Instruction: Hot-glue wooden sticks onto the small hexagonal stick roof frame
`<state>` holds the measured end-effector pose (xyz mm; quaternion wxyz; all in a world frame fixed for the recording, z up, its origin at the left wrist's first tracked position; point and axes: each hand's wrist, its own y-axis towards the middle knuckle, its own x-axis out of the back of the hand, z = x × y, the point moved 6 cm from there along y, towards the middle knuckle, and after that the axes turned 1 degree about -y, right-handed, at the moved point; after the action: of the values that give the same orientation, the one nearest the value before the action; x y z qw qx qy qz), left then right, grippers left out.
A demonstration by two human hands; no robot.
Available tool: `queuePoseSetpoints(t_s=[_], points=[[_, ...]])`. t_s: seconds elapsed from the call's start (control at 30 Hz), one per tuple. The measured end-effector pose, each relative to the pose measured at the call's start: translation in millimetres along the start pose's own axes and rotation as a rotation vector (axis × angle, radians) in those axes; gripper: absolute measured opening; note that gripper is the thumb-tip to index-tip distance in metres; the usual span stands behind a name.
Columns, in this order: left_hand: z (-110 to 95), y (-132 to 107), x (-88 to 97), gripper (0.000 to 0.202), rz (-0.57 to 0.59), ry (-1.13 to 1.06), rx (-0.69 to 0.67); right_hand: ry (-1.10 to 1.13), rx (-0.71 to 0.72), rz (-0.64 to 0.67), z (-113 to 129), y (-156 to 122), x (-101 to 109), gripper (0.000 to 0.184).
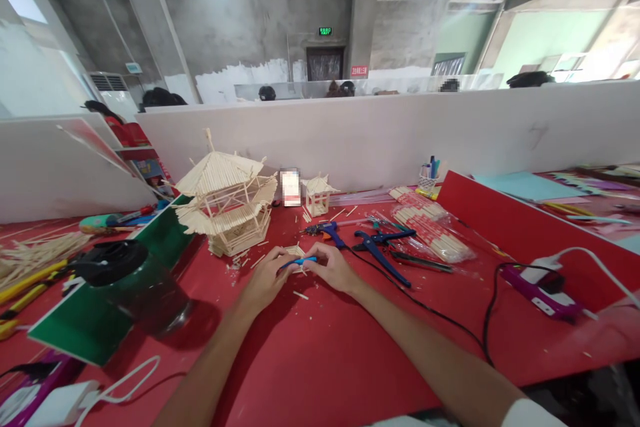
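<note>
My left hand (271, 275) and my right hand (332, 268) meet over the red table, fingers closed on the two ends of a slim blue pen-like object (306, 260). Its exact kind is too small to make out. Just beyond the fingers, partly hidden by them, lies a small frame of pale wooden sticks (296, 250). A large two-tiered stick pavilion (233, 203) stands to the left, and a small stick pavilion (317, 195) is behind the hands. Loose stick pieces (301, 295) are scattered around.
On the right lie a blue glue gun (333, 233), blue-handled cutters (383, 257) and bagged sticks (433, 230). A black cable (430, 310) crosses the table to a purple power strip (543, 293). A dark bottle (137, 287) stands left beside a green divider (83, 327). White partition (380, 140) behind.
</note>
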<state>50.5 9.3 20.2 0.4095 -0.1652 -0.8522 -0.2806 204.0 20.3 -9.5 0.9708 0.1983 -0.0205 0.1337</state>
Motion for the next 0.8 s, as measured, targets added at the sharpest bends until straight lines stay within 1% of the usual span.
queuePoseSetpoints(t_s=[0.13,0.27,0.4,0.5,0.57,0.63,0.73,0.8], points=[[-2.4,0.9,-0.8,0.031,0.021,0.028,0.014,-0.019,-0.001,0.009,-0.8,-0.2,-2.9,0.022],[-0.5,2.4,-2.2,0.029,0.047,0.139,0.066,-0.076,0.016,-0.047,-4.8,1.1,-1.5,0.020],[14.0,2.6,3.1,0.029,0.040,0.274,0.131,-0.174,0.033,-0.110,-5.7,2.6,5.5,0.021],[32.2,0.5,16.2,0.030,-0.033,0.353,0.193,-0.233,0.029,-0.130,-5.7,3.5,10.9,0.018],[45.2,-3.0,29.4,0.030,-0.119,0.395,0.271,-0.311,0.024,-0.093,-6.1,3.9,10.6,0.013],[55.8,-7.5,40.3,0.031,-0.150,0.470,0.356,-0.428,0.018,-0.027,-7.1,3.7,7.7,0.006],[67.2,-14.5,49.1,0.031,-0.101,0.590,0.478,-0.627,0.025,0.052,-7.4,2.0,3.2,0.003],[70.9,-17.8,50.8,0.028,-0.078,0.631,0.508,-0.730,0.045,0.092,-6.3,0.8,0.7,0.002]])
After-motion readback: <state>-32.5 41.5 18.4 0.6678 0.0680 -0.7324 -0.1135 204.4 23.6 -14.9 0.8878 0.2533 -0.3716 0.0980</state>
